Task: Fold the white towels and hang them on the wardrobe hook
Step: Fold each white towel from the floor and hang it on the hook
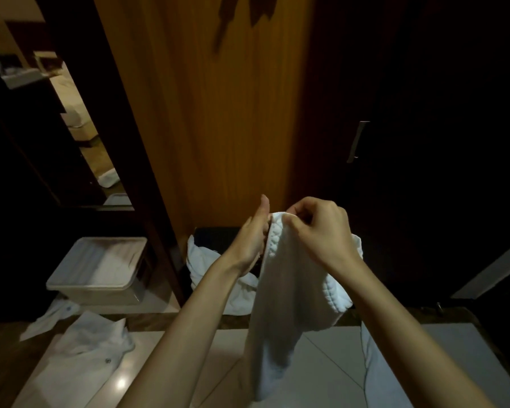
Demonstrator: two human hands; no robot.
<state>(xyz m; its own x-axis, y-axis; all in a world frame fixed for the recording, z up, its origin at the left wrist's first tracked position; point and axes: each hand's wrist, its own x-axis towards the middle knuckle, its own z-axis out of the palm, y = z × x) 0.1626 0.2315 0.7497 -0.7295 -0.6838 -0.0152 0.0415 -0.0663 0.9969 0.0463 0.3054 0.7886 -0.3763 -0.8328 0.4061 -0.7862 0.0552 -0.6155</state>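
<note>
A white towel (289,290) hangs in front of me, held up by its top edge in the middle of the view. My right hand (321,228) pinches that top edge with curled fingers. My left hand (252,237) lies flat against the towel's left side with its thumb up; its fingers are hidden behind the cloth. A second white towel (218,278) is draped over a dark basket (215,234) at the foot of the wooden wardrobe panel (212,113). No hook is visible.
A clear plastic lidded box (100,269) stands on the floor at left. White cloth (80,351) lies crumpled at lower left. A dark wardrobe door with a metal handle (357,141) fills the right. A mirror (80,128) is at upper left.
</note>
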